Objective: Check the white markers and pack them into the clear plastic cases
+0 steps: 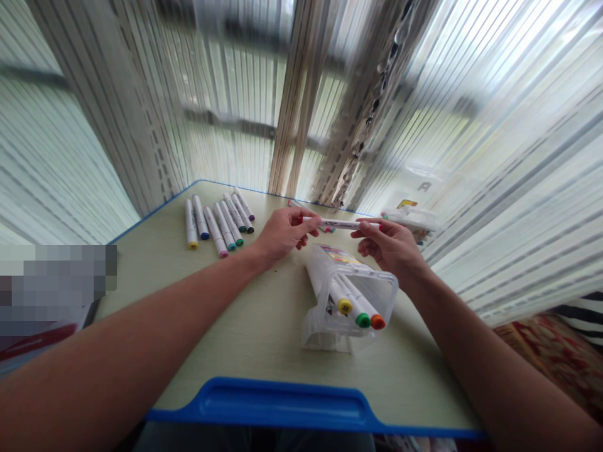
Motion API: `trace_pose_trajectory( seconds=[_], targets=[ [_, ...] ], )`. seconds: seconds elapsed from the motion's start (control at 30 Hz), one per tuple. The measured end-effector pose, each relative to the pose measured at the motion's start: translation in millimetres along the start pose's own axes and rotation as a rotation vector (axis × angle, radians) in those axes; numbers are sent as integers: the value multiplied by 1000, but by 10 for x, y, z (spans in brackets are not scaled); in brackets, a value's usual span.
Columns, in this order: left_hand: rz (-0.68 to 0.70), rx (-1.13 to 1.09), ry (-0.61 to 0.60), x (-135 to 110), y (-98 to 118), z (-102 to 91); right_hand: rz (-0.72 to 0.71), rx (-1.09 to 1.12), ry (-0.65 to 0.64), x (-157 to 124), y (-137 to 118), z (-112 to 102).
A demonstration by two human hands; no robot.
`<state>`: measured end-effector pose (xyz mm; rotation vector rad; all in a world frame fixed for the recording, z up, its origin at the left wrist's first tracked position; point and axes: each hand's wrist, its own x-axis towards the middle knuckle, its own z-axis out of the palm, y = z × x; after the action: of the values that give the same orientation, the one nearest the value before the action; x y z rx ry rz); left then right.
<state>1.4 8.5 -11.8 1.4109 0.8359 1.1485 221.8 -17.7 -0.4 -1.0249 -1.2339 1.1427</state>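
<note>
Between my two hands a white marker (340, 223) with red ends is held level above the table. My left hand (288, 231) pinches its left end, and my right hand (389, 242) pinches its right end. Just below lies a clear plastic case (318, 270), its open end facing me. Inside it are a yellow-tipped marker (344, 305), a green-tipped marker (362, 319) and an orange-tipped marker (377, 321). Behind my hands another white marker (301, 206) lies on the table, partly hidden.
Several white markers (217, 229) with differently coloured ends lie in a row at the left. A second clear case (414, 220) stands at the back right. The table (254, 326) has a blue rim and a blue tray (282, 402) in front. Striped curtains (235, 94) hang behind.
</note>
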Motion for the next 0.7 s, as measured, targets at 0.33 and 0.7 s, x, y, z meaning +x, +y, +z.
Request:
trace_pose_trajectory(
  seconds=[0.33, 0.7],
  targets=[
    [15, 15, 4, 20, -21, -3, 6, -17, -7, 4, 4, -2],
    [-76, -94, 65, 9, 28, 18, 63, 83, 9, 15, -29, -7]
  ],
)
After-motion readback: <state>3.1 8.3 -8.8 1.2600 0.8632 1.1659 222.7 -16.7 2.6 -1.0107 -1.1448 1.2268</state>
